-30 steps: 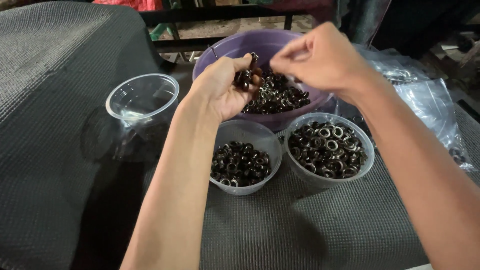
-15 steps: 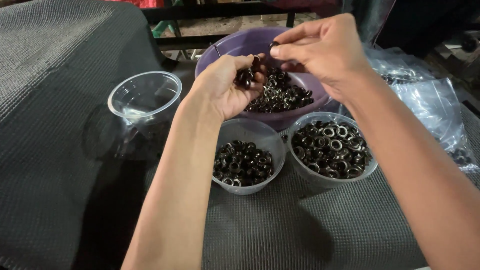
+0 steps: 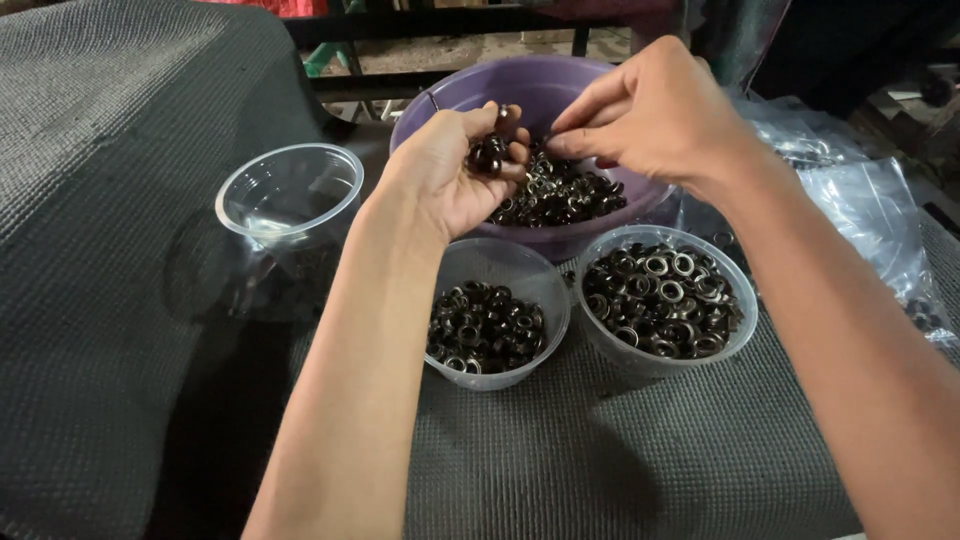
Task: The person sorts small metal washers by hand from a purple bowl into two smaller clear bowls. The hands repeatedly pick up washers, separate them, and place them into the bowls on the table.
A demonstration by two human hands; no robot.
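- Worktop (image 3: 120,300): covered in dark grey ribbed matting, which rises in a hump toward the far left corner.
- Empty clear cup (image 3: 289,195): stands upright left of centre on the matting, well apart from the hands.
- Left hand (image 3: 455,175): palm up, held over the near rim of the purple bowl (image 3: 450,95). Fingers curled loosely, cupping a small heap of dark eyelets (image 3: 492,152) at the fingertips.
- Near clear cup (image 3: 497,312): sits just in front of the purple bowl, directly under the left wrist, about a third full of dark metal rings.
- Purple bowl: stands toward the far edge, centre. A layer of dark eyelets covers its bottom.
- Right hand (image 3: 655,115): hovers over the bowl, back of hand up. Thumb and forefinger narrowed to a pinch, tips pointing at the left hand's heap, very close to it; whether a ring sits in the pinch, cannot tell.
- Right clear cup (image 3: 665,298): just beside the near cup, rims almost touching, filled with rings that show paler centres.
- Clear plastic bags (image 3: 860,210): crumpled along the right edge, behind the right forearm.
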